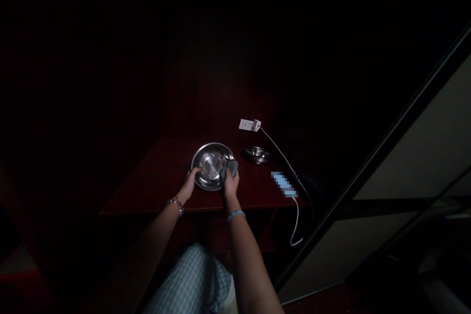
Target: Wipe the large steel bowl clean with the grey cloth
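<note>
A round, shiny metal bowl [211, 164] is tilted toward me over the dark red shelf. My left hand [189, 184] grips its near left rim, thumb over the edge and fingers hidden beneath. At the right rim, my right hand [231, 184] is closed on a grey cloth [229, 169], which presses against the bowl's inner wall. Small bright spots, perhaps reflections or drops, ring the inside of the bowl. Behind and to the right, more metal bowls [257, 154], apparently stacked, sit on the shelf.
The dark red shelf [140, 184] has its front edge near my wrists. A white charger sits in a wall socket [246, 124], its white cable [281, 151] running down to a pixelated phone-shaped item [284, 184] and hanging past the edge. A dark-framed panel [397, 157] slants along the right.
</note>
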`<state>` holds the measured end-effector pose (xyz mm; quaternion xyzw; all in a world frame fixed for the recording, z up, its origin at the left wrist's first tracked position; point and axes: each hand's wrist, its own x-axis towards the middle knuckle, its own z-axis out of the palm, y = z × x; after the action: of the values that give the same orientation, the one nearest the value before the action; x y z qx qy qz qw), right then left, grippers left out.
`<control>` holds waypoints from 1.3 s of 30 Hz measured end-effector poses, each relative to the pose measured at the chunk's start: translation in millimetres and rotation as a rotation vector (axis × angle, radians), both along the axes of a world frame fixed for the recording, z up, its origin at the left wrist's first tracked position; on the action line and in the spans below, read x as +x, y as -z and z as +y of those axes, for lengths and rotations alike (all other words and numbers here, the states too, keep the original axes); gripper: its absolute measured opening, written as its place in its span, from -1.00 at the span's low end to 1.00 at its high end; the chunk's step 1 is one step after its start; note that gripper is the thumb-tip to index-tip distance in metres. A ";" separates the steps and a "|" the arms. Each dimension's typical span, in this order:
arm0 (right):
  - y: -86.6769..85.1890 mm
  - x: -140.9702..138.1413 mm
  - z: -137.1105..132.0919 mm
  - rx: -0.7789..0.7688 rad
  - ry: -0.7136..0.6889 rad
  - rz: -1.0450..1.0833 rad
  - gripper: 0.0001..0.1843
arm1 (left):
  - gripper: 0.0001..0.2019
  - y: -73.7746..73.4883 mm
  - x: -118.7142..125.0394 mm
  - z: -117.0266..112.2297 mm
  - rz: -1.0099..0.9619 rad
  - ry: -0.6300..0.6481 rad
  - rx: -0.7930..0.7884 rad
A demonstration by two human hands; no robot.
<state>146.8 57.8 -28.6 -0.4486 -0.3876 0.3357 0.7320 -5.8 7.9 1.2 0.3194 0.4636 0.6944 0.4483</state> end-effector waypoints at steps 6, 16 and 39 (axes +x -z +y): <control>4.0 2.1 4.2 0.014 0.041 0.047 -0.58 | -0.69 0.6 1.1 -3.3 0.088 0.059 0.102; 1.7 3.0 1.0 0.021 0.028 0.060 -0.52 | -0.55 -8.0 1.9 -7.1 0.029 0.128 0.154; 2.4 5.1 3.6 0.013 0.008 0.136 -0.52 | -0.42 -9.8 1.0 -8.2 -0.058 0.130 0.114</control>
<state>151.8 61.5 -31.0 -0.4217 -0.3375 0.3601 0.7607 -4.8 -0.3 11.0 0.3537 0.3885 0.6979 0.4868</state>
